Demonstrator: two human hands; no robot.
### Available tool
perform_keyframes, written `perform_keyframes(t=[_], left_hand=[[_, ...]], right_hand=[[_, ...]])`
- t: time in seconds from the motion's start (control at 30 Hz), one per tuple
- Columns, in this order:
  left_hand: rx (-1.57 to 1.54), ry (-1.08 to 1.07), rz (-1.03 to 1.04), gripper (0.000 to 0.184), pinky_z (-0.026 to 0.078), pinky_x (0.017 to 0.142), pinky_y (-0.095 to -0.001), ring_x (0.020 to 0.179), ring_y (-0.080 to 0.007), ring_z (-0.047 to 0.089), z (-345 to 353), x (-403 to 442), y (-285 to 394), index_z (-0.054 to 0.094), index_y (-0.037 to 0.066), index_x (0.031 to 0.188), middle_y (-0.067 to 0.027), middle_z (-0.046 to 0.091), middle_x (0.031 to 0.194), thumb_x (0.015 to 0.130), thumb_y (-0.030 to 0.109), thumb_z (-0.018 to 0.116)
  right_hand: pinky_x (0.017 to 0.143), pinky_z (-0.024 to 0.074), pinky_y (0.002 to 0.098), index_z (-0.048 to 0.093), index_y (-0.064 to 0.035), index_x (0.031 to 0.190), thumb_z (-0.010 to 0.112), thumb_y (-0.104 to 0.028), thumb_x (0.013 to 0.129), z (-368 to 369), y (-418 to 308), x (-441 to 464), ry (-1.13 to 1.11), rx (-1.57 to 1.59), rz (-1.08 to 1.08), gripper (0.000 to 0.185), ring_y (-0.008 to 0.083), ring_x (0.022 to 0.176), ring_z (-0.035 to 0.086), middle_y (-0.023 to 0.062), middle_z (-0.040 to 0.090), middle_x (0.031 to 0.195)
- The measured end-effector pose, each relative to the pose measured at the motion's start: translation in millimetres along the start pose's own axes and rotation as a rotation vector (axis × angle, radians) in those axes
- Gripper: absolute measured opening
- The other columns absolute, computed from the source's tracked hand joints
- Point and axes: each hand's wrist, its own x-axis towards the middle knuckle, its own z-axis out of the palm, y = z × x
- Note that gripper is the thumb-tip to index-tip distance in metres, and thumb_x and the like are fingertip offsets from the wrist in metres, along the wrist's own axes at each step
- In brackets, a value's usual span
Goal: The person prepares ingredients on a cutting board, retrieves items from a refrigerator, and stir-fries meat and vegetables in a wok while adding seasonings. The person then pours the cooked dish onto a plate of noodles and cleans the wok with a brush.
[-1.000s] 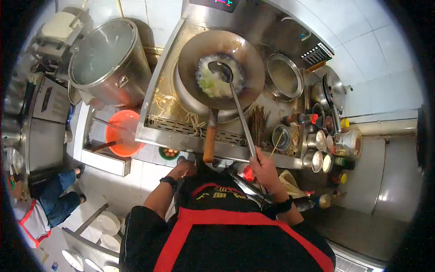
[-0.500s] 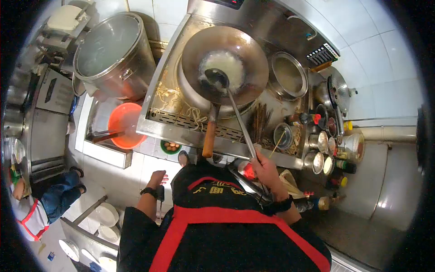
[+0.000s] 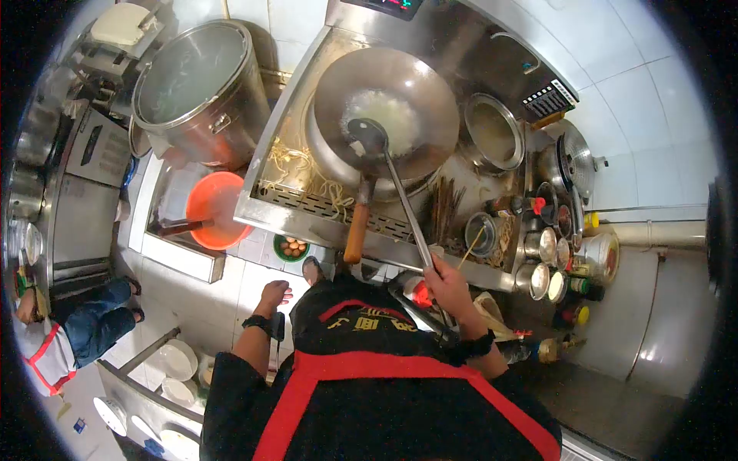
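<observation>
My right hand (image 3: pixel 450 286) is wrapped round the long handle of a metal ladle (image 3: pixel 367 135), whose dark bowl rests low in the wok. The wok (image 3: pixel 434 96) sits on the stove and holds pale, bubbling liquid (image 3: pixel 396 115). Its wooden handle (image 3: pixel 356 233) points toward my body, with no hand on it. My left hand (image 3: pixel 274 296) hangs beside the apron over the floor, its fingers apart and holding nothing. A black band is on each wrist.
A large steel pot (image 3: pixel 192 77) stands left of the stove (image 3: pixel 307 207), above an orange basin (image 3: pixel 215 211) and a green bowl of eggs (image 3: pixel 292 247). Right are a steel bowl (image 3: pixel 492 131) and seasoning containers (image 3: pixel 540 281). Another person (image 3: pixel 100 319) is at far left.
My left hand has moved from near the wok handle down and left, and its fingers have opened. The ladle bowl has moved lower in the wok; the green food seen there earlier no longer shows.
</observation>
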Motion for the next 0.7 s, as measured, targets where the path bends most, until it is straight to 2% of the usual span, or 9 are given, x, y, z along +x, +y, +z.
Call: perform_keyframes(t=[0.03, 0.13, 0.23, 0.33, 0.4, 0.47, 0.53, 0.63, 0.7], left_hand=[[0.012, 0.001, 0.012, 0.037, 0.052, 0.061, -0.0299, 0.077, -0.0175, 0.066, 3.4, 0.2, 3.3, 0.058, 0.001, 0.116, -0.0082, 0.066, 0.093, 0.087, 0.023, 0.054], [0.064, -0.009, 0.066, 0.036, 0.052, 0.06, -0.0299, 0.075, -0.0172, 0.066, 7.3, 4.2, 6.1, 0.059, 0.001, 0.115, -0.0084, 0.066, 0.092, 0.087, 0.022, 0.055], [0.101, 0.001, 0.023, 0.036, 0.052, 0.059, -0.0301, 0.074, -0.0173, 0.066, 6.3, 5.0, 5.5, 0.059, 0.001, 0.115, -0.0085, 0.066, 0.092, 0.086, 0.023, 0.055], [0.151, -0.033, 0.037, 0.036, 0.052, 0.059, -0.0301, 0.073, -0.0171, 0.065, 5.4, -2.2, 11.4, 0.059, 0.001, 0.115, -0.0085, 0.066, 0.092, 0.086, 0.023, 0.056], [0.137, -0.054, 0.053, 0.036, 0.052, 0.06, -0.0304, 0.074, -0.0168, 0.065, 9.4, -10.3, 20.2, 0.059, 0.001, 0.114, -0.0086, 0.066, 0.093, 0.087, 0.024, 0.055], [0.106, -0.13, 0.092, 0.036, 0.051, 0.061, -0.0299, 0.076, -0.0162, 0.064, 17.7, -16.3, 32.7, 0.059, 0.001, 0.115, -0.0083, 0.066, 0.094, 0.089, 0.026, 0.056], [0.136, -0.169, 0.112, 0.037, 0.052, 0.065, -0.0295, 0.079, -0.0157, 0.064, 32.5, -19.6, 52.7, 0.058, 0.0, 0.116, -0.0077, 0.066, 0.095, 0.09, 0.027, 0.056], [0.18, -0.28, 0.195, 0.039, 0.052, 0.07, -0.0291, 0.083, -0.0157, 0.063, 54.0, -20.6, 70.7, 0.055, 0.001, 0.119, -0.0074, 0.065, 0.096, 0.091, 0.029, 0.056], [0.126, -0.489, 0.272, 0.045, 0.051, 0.073, -0.0306, 0.087, -0.0183, 0.064, 67.4, -31.0, 89.5, 0.053, -0.001, 0.12, -0.0092, 0.066, 0.1, 0.095, 0.036, 0.052]], right_hand=[[0.06, 0.0453, 0.0309, 0.048, -0.005, 0.13, 0.051, -0.022, 0.092, -2.1, -0.3, 1.0, -0.031, 0.004, 0.059, 0.041, 0.0167, 0.063, 0.056, 0.0107, 0.057, 0.071], [0.062, 0.0465, 0.0329, 0.047, -0.0061, 0.132, 0.052, -0.025, 0.092, 3.7, 12.7, -2.8, 0.049, -0.112, -0.089, 0.044, 0.0194, 0.065, 0.058, 0.0144, 0.058, 0.073], [0.064, 0.0474, 0.0357, 0.046, -0.0061, 0.132, 0.052, -0.025, 0.092, 9.5, 27.8, 2.7, 0.062, -0.112, -0.151, 0.045, 0.0233, 0.066, 0.059, 0.0171, 0.059, 0.074], [0.067, 0.048, 0.0358, 0.045, -0.0046, 0.133, 0.051, -0.026, 0.092, -1.1, -2.8, -7.9, 0.035, -0.127, -0.061, 0.046, 0.024, 0.069, 0.06, 0.0186, 0.06, 0.076], [0.068, 0.0483, 0.0374, 0.045, -0.0039, 0.132, 0.051, -0.025, 0.092, 2.3, 7.8, -2.4, 0.061, -0.142, -0.063, 0.046, 0.0268, 0.07, 0.061, 0.0194, 0.061, 0.077], [0.069, 0.0485, 0.039, 0.045, -0.0032, 0.132, 0.05, -0.025, 0.092, 6.5, 29.1, 10.1, 0.087, -0.156, -0.063, 0.046, 0.0295, 0.072, 0.062, 0.0203, 0.062, 0.079], [0.069, 0.0488, 0.0435, 0.045, -0.0033, 0.132, 0.05, -0.027, 0.092, 2.9, 38.9, 36.6, 0.185, -0.381, -0.31, 0.046, 0.0373, 0.074, 0.063, 0.0215, 0.063, 0.082], [0.072, 0.0481, 0.0465, 0.045, -0.0021, 0.132, 0.05, -0.027, 0.092, 1.8, 21.3, 53.2, 0.213, -0.365, -0.198, 0.047, 0.042, 0.079, 0.061, 0.0241, 0.064, 0.087], [0.07, 0.0486, 0.0426, 0.047, -0.0029, 0.13, 0.052, -0.026, 0.091, 16.4, 30.3, 76.1, 0.287, -0.366, -0.22, 0.046, 0.0385, 0.076, 0.063, 0.0237, 0.063, 0.084]])
